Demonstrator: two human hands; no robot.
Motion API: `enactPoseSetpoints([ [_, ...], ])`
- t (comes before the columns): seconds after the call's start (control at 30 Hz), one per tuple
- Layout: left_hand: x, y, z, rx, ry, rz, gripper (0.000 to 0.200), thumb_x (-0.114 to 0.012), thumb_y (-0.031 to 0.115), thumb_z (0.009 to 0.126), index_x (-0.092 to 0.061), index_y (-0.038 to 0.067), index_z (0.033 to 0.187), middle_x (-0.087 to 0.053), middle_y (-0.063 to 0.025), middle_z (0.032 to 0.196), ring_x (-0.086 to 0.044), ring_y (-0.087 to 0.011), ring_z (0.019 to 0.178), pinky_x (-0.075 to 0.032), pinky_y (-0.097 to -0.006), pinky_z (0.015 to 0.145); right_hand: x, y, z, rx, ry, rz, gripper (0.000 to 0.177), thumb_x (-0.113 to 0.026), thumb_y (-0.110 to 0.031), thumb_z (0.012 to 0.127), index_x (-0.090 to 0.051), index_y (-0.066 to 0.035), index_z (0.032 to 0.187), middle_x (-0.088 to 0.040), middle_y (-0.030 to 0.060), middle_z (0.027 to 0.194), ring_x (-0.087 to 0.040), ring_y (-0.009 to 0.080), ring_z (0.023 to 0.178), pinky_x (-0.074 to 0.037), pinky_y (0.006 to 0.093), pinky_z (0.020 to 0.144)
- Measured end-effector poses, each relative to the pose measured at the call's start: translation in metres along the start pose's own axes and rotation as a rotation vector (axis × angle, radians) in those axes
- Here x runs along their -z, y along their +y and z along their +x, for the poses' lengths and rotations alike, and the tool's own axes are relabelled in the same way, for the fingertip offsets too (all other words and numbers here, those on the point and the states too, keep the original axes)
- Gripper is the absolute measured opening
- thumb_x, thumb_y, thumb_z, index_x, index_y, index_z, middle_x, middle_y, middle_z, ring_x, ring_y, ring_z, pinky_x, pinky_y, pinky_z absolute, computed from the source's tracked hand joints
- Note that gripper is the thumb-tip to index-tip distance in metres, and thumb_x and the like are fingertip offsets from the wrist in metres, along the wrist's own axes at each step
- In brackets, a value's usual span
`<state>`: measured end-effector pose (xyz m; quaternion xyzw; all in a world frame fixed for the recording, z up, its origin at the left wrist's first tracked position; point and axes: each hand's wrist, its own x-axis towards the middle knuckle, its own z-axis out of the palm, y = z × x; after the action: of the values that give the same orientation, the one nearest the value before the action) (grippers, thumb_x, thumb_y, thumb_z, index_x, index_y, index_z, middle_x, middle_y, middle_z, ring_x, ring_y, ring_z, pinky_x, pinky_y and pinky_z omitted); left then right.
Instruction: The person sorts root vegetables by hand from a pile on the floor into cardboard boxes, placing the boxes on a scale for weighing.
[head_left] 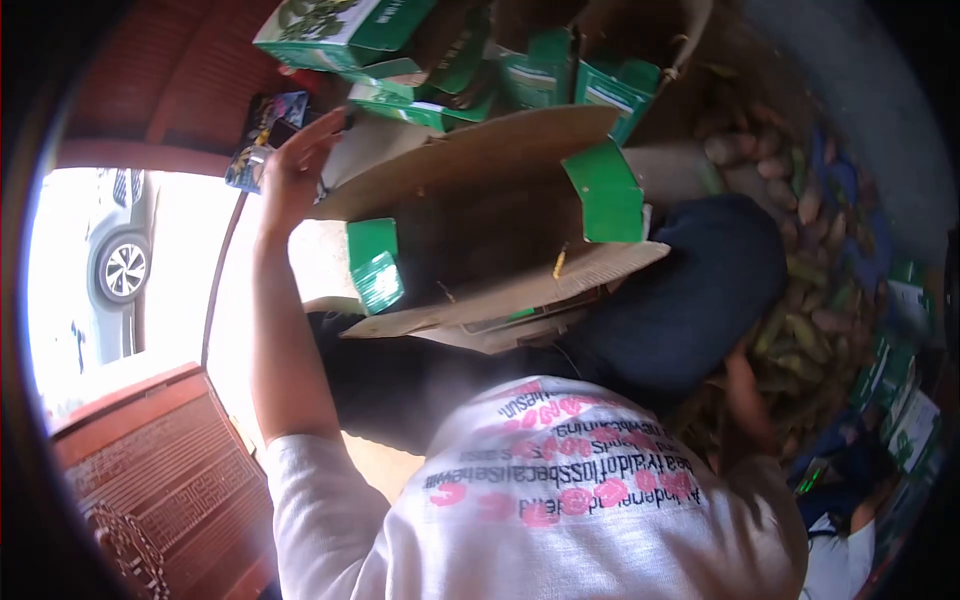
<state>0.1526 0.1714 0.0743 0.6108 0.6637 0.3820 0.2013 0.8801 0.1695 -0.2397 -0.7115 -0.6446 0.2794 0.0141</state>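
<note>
My left hand (298, 165) is raised at the upper left, beside the far left corner of an open cardboard box (470, 215). Its fingers are stretched out, and I see nothing held in them. Behind it is a colourful printed packet or card (250, 160), partly covered by the hand. The box stands in front of my lap with green end flaps (605, 190) folded outward; its inside is dark. My right arm (748, 405) reaches down beside my bent knee (715, 260), near a pile of sweet potatoes (800, 325). The knee hides the right hand's fingers.
Several green printed cartons (535, 75) stand beyond the box. More green cartons (910, 420) lie at the right, near another person's arm (868, 510). A carved reddish wooden piece (165, 480) is at lower left. A parked car (112, 255) shows outside.
</note>
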Motion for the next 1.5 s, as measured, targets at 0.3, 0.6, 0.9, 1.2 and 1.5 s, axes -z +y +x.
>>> enactPoseSetpoints([
  [0.3, -0.010, 0.036, -0.005, 0.049, -0.100, 0.160, 0.027, -0.056, 0.026, 0.090, -0.063, 0.009, 0.110, -0.066, -0.0165, 0.094, -0.065, -0.0237, 0.085, -0.049, -0.0332, 0.075, 0.220, -0.079, 0.073, 0.372, 0.560, 0.352, 0.049, -0.068, -0.024, 0.083, -0.049, 0.002, 0.120, -0.058, 0.0098, 0.111, -0.053, 0.0182, 0.098, -0.040, 0.0298, 0.090],
  [0.6, -0.010, 0.033, -0.002, -0.057, -0.362, 0.197, 0.039, -0.071, 0.032, 0.076, -0.065, 0.005, 0.105, -0.066, -0.0117, 0.101, -0.063, -0.0260, 0.095, -0.048, -0.0335, 0.083, 0.339, -0.424, -0.040, 1.192, 0.026, 0.818, 0.054, -0.064, -0.034, 0.084, -0.049, 0.008, 0.115, -0.054, 0.0174, 0.116, -0.053, 0.0292, 0.103, -0.041, 0.0417, 0.093],
  [0.9, -0.013, 0.014, 0.000, -0.101, -0.381, 0.286, 0.020, -0.063, 0.017, 0.081, -0.065, 0.001, 0.092, -0.065, -0.0147, 0.080, -0.063, -0.0298, 0.077, -0.049, -0.0346, 0.070, 0.148, -0.587, -0.054, 1.110, -0.787, -0.154, 0.055, -0.070, -0.024, 0.073, -0.048, 0.007, 0.112, -0.063, 0.0169, 0.096, -0.062, 0.0262, 0.089, -0.050, 0.0322, 0.079],
  [1.2, -0.006, 0.023, -0.001, -0.088, -0.430, 0.282, 0.019, -0.059, 0.017, 0.084, -0.063, 0.000, 0.090, -0.062, -0.0173, 0.077, -0.061, -0.0330, 0.074, -0.047, -0.0370, 0.067, -0.049, -0.591, -0.005, 1.234, -0.831, -0.936, 0.041, -0.063, -0.021, 0.078, -0.052, 0.003, 0.109, -0.060, 0.0231, 0.098, -0.058, 0.0355, 0.095, -0.045, 0.0421, 0.084],
  [1.5, -0.006, 0.026, -0.005, -0.108, -0.415, 0.281, 0.019, -0.060, 0.016, 0.085, -0.063, -0.001, 0.094, -0.062, -0.0152, 0.078, -0.061, -0.0249, 0.071, -0.046, -0.0338, 0.065, 0.137, -0.572, -0.039, 1.330, -0.796, -0.087, 0.035, -0.058, -0.015, 0.084, -0.052, -0.002, 0.116, -0.062, 0.0182, 0.104, -0.060, 0.0303, 0.097, -0.047, 0.0375, 0.084],
])
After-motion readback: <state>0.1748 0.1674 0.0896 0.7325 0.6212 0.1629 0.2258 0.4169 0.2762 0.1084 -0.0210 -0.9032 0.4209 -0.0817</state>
